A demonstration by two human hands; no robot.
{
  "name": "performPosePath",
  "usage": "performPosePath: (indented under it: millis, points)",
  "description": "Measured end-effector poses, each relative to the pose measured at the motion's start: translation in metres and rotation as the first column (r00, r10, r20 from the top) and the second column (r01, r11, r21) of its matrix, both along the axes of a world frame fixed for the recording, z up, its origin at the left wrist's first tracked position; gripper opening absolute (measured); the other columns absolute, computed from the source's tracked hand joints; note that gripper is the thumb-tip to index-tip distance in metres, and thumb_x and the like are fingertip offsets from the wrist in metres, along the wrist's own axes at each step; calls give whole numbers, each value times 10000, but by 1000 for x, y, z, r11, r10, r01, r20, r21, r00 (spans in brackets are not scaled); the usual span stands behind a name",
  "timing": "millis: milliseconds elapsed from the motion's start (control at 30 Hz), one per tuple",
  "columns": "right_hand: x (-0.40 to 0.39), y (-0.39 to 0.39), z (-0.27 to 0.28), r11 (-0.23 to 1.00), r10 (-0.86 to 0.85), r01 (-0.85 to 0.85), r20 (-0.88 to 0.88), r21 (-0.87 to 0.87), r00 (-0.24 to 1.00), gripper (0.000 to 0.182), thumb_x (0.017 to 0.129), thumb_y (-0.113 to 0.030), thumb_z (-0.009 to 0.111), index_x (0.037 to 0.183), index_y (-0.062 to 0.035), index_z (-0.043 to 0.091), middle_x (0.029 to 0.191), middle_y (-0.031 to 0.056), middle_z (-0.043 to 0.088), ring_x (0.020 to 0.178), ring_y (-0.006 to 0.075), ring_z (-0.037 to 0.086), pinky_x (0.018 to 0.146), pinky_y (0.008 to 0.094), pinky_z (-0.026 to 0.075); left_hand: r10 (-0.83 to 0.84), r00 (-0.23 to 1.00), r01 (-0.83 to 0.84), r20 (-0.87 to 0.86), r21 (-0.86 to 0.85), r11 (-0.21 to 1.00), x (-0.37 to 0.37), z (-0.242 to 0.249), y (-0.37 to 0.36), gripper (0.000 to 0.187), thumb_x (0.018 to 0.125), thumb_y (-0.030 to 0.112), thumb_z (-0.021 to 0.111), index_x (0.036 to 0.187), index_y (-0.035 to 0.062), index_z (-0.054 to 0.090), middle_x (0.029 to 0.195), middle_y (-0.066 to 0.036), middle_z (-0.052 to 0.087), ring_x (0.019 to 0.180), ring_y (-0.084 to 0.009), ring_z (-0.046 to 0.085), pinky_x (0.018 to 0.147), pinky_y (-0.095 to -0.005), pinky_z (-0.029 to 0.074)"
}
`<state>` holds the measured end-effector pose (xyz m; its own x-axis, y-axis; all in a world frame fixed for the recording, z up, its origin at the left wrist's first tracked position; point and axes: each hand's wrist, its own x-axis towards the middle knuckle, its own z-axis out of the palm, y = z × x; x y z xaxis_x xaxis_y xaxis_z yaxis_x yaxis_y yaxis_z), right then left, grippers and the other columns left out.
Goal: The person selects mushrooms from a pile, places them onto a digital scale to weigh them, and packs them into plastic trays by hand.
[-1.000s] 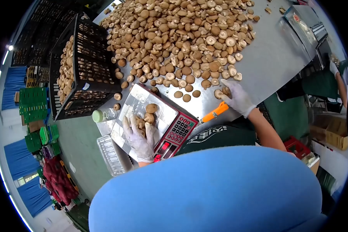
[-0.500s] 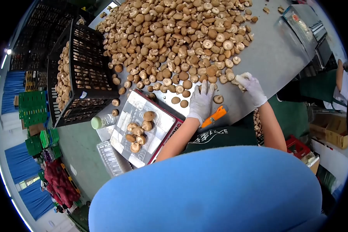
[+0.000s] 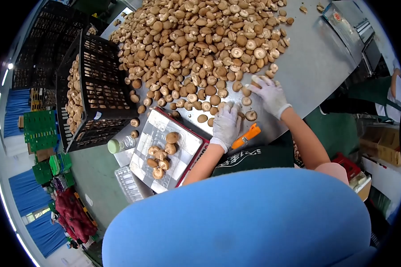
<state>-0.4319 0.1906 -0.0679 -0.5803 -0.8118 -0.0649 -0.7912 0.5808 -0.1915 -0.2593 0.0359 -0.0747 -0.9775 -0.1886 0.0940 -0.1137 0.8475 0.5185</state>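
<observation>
Brown shiitake mushrooms lie heaped on the metal table, with loose ones along the near edge of the pile. My gloved left hand is curled at that near edge, its fingers closed around a mushroom that shows partly beside the thumb. To its right, my gloved right hand reaches over the table with fingers stretched out, the fingertips at a mushroom. Several mushrooms sit in a clear plastic tray on a scale left of my hands. An orange-handled tool is close to my left wrist.
A black crate of mushrooms stands at the left. A jar with a pale green lid and clear trays are beside the scale. A metal machine is at the far right, where another person stands.
My left hand has drawn back toward me, its fingers now curled. My right hand has moved left from the mushroom it was pinching and its fingers have spread. The view has shifted slightly.
</observation>
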Motion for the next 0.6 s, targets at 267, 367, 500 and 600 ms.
performPosePath:
  millis: [267, 367, 500, 600]
  points:
    - [-7, 44, -1, 963, -159, 180, 117, -198, 980, 725, 790, 29, 565, 1444, -282, 514, 1560, 98, 390, 1434, 300, 374, 1174, 449, 319, 101, 993, -108, -64, -124, 986, -64, -5, -19, 628, 836, 180, 657, 1408, 47, 436, 1350, -206, 504, 1220, -397, 496, 1015, -464, 443]
    - [-22, 63, -16, 696, 40, 464, 674, -549, 738, 652, 796, 27, 561, 1410, -194, 564, 1535, 61, 441, 1421, 241, 397, 1152, 386, 337, 152, 982, -121, 113, -239, 963, -81, -8, -23, 701, 827, 196, 671, 1462, 75, 401, 1291, -176, 533, 1173, -376, 519, 966, -469, 476]
    - [-44, 83, 26, 600, -113, 633, 732, -489, 672, 619, 799, 21, 547, 1394, -147, 581, 1510, 29, 477, 1383, 197, 436, 1106, 311, 360, 173, 976, -136, 132, -250, 959, -91, -7, -31, 301, 820, 242, 721, 1038, 82, 589, 1106, -159, 570, 989, -379, 617, 814, -500, 528]
    - [-59, 85, 40, 608, -226, 679, 731, -411, 644, 603, 800, -5, 557, 1386, -145, 585, 1480, 28, 507, 1348, 185, 466, 1096, 322, 376, 169, 974, -120, 148, -295, 948, -92, -9, -32, 286, 801, 226, 728, 1012, 87, 595, 1073, -154, 581, 987, -374, 614, 797, -501, 524]
